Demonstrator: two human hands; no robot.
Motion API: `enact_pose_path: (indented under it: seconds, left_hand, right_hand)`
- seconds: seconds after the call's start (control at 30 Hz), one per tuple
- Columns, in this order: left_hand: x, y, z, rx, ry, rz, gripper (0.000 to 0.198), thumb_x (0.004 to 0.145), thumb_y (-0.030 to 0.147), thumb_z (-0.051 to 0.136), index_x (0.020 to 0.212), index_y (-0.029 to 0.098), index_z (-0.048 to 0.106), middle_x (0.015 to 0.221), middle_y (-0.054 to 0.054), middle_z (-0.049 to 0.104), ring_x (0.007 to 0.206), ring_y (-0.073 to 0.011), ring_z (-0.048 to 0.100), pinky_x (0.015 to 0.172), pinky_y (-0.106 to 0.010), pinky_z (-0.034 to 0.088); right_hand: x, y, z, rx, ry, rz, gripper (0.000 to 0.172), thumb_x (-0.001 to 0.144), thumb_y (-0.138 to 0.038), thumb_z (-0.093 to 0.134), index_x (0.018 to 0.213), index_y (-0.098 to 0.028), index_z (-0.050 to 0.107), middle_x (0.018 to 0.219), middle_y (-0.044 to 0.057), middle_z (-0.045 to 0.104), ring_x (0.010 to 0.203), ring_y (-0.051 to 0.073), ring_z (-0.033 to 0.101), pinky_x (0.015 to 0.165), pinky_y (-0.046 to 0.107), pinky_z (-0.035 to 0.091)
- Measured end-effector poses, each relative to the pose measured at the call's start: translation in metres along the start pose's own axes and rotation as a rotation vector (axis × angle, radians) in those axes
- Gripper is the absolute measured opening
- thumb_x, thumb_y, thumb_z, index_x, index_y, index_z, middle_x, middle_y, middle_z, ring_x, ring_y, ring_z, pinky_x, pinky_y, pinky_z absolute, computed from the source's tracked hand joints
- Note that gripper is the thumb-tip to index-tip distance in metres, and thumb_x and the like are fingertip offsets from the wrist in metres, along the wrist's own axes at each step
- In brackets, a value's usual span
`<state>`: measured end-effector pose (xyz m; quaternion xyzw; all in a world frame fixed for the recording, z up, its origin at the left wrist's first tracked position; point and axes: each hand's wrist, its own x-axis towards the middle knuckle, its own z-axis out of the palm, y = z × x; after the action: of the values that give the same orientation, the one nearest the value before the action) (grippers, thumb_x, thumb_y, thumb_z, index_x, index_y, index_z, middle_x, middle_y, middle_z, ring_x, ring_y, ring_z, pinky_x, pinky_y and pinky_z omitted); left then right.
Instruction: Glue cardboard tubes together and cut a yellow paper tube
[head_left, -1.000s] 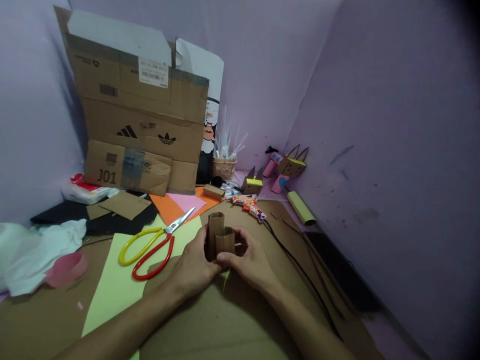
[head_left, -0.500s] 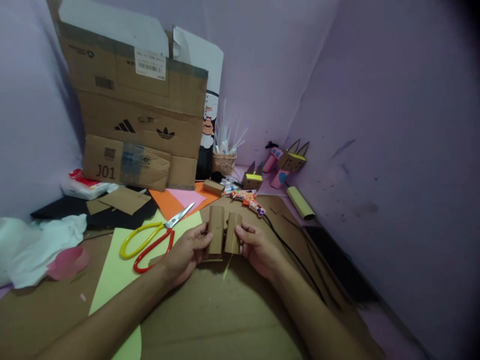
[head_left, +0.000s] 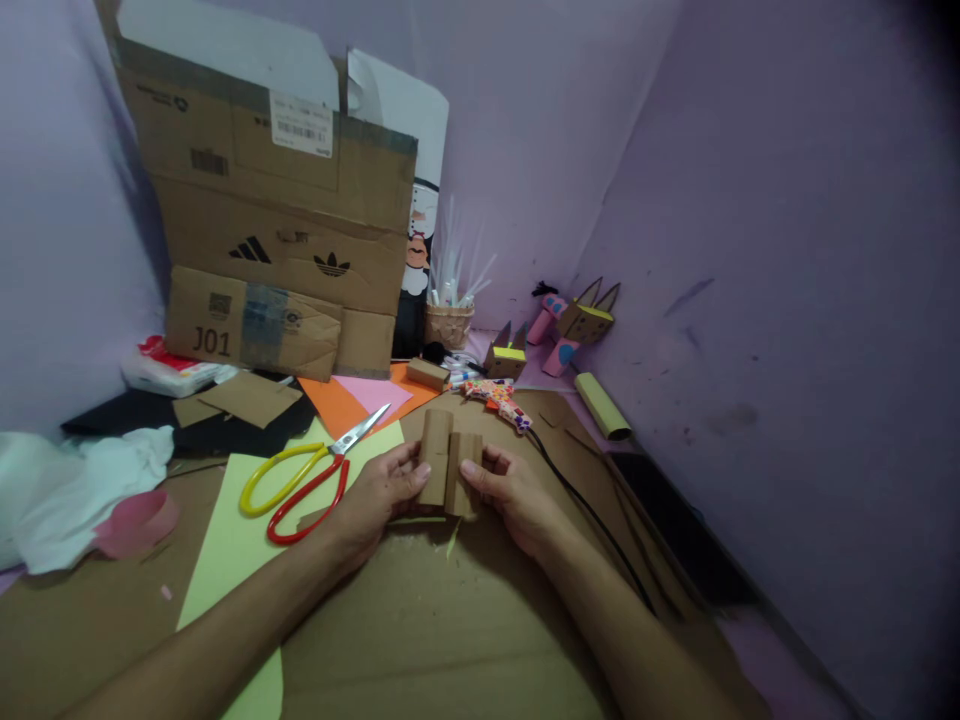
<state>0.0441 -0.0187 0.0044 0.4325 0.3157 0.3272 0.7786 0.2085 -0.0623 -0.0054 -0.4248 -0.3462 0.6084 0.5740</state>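
Low over the cardboard sheet (head_left: 420, 640), my left hand (head_left: 390, 490) is closed on a brown cardboard tube (head_left: 436, 450), thumb on its front. My right hand (head_left: 502, 485) grips a second, slightly shorter cardboard tube (head_left: 466, 460) by its right side. Both tubes stand nearly upright side by side, their inner edges close or touching; I cannot tell which. Left of my left hand lie the scissors (head_left: 330, 460) with one yellow and one red handle, on a pale yellow-green paper sheet (head_left: 225, 560). Beyond the tubes is a flower-patterned glue gun (head_left: 499, 400) with a black cord.
A large flattened cardboard box (head_left: 285, 220) leans on the back wall. Cat-eared cardboard figures (head_left: 510, 352) and a yellow-green paper tube (head_left: 602, 405) stand and lie at right. White cloth (head_left: 97, 490) and a pink ring (head_left: 139, 522) are at left; a small cardboard box (head_left: 428, 374) sits behind.
The right tube has moved left and slightly down, closing the gap to the left tube. My right thumb now lies farther across its front.
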Motion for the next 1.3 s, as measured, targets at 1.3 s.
enact_pose_path:
  seconds: [1.3]
  left_hand:
    - [0.025, -0.004, -0.019, 0.785, 0.188, 0.368, 0.04, 0.064, 0.014, 0.066, 0.104, 0.021, 0.062, 0.1, -0.005, 0.066, 0.098, -0.0282, 0.058, 0.089, -0.042, 0.039]
  right_hand:
    - [0.022, 0.014, -0.011, -0.587, -0.091, -0.383, 0.036, 0.072, -0.015, 0.062, 0.108, -0.02, 0.06, 0.112, 0.006, 0.065, 0.106, 0.023, 0.057, 0.093, 0.038, 0.042]
